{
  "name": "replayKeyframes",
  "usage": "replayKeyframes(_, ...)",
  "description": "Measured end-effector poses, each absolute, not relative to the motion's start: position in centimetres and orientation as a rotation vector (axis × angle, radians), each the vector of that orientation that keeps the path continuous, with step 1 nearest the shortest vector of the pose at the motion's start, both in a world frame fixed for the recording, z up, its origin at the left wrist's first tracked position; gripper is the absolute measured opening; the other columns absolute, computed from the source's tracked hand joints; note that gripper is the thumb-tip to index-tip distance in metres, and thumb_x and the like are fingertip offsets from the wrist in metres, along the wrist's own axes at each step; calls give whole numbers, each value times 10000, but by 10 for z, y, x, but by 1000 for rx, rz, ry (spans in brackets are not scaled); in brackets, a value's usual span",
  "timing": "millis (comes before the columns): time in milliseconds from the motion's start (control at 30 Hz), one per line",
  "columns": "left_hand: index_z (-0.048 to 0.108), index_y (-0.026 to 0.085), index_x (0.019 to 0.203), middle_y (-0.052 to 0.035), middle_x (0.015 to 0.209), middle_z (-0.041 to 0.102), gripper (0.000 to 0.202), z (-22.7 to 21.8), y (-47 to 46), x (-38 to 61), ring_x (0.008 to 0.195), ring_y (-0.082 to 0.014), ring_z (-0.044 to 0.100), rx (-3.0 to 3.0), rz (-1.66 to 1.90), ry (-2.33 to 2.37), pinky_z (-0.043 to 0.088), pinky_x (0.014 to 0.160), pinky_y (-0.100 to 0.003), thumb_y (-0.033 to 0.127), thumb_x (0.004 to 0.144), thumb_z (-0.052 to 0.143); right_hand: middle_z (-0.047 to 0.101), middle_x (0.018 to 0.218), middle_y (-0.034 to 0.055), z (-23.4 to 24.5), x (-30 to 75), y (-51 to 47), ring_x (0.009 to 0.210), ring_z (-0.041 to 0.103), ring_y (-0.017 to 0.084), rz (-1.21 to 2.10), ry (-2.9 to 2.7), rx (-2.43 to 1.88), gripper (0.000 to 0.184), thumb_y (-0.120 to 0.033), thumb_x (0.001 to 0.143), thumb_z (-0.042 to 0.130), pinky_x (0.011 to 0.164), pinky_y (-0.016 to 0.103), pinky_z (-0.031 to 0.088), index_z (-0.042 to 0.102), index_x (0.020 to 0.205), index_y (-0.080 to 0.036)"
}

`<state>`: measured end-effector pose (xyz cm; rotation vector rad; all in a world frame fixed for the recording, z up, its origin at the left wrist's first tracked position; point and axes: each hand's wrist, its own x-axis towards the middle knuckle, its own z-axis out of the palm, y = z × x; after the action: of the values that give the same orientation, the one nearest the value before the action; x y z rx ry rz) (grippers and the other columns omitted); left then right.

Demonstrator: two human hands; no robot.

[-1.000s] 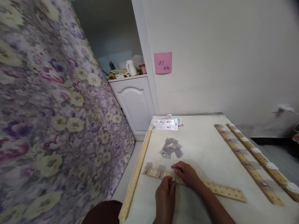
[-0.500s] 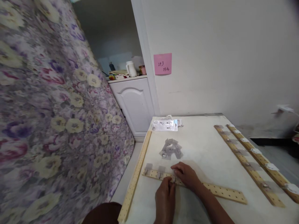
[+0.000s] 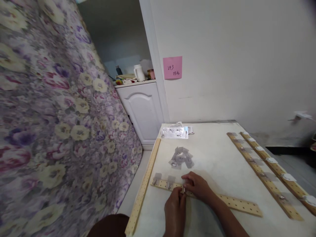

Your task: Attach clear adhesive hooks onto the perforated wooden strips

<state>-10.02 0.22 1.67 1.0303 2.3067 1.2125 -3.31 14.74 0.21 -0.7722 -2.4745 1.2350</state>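
Note:
A pale wooden strip (image 3: 238, 202) with rows of holes lies slantwise across the near part of the table. Two translucent squares with small metal fittings, one of them a metal fitting (image 3: 169, 185), sit on its left part. Farther right along the strip, a third small metal fitting (image 3: 184, 190) is between my fingertips. My left hand (image 3: 175, 206) pinches it from the near side, its fingers closed. From the right, my right hand (image 3: 198, 187) closes thumb and fingers on the same fitting. My fingers partly hide the fitting, so its exact seating in the strip is unclear.
Beyond the strip lies a pile of translucent squares with metal fittings (image 3: 181, 158). Clear plastic packaging (image 3: 174, 132) is at the back. Another bare holed strip (image 3: 143, 187) runs along the left edge; two strips with fittings, including a wooden strip (image 3: 263, 174), lie at right.
The right fingertips have shifted slightly toward the fitting. My left hand stays nearly in place, and the strip and pile look unmoved.

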Motion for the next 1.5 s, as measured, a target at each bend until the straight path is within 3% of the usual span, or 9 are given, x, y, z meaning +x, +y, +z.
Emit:
replayKeyframes(233, 573, 231, 965, -31, 871, 693, 195, 17, 3, -101, 801, -191, 625, 1029, 1229, 2318, 437, 715, -273, 323, 850, 444, 611, 845, -5, 5, -32, 146, 784, 563, 152, 1232, -2489, -768, 333, -297, 718, 578, 720, 259, 395, 638, 1044, -264)
replayKeyframes(833, 581, 228, 931, -21, 776, 681, 188, 19, 3, -100, 722, -181, 622, 1031, 1273, 2313, 444, 665, -257, 334, 841, 455, 612, 903, -4, 7, -31, 146, 806, 556, 148, 1212, -2517, -802, 390, -268, 690, 575, 736, 253, 392, 619, 1078, -265)
replayKeyframes(1067, 558, 227, 945, 5, 715, 637, 177, 20, 2, -100, 673, -169, 594, 1022, 1242, 2316, 424, 645, -251, 319, 840, 449, 609, 853, 1, 2, -34, 149, 781, 559, 154, 1257, -2473, -800, 369, -232, 664, 594, 722, 262, 403, 649, 1028, -247)
replayKeyframes(1500, 599, 228, 891, -7, 782, 665, 192, 20, 0, -100, 718, -162, 593, 1069, 1299, 2296, 423, 662, -232, 329, 855, 440, 642, 820, 23, 1, -39, 153, 752, 563, 165, 1444, -2336, -776, 358, -186, 600, 642, 691, 269, 423, 690, 955, -193)
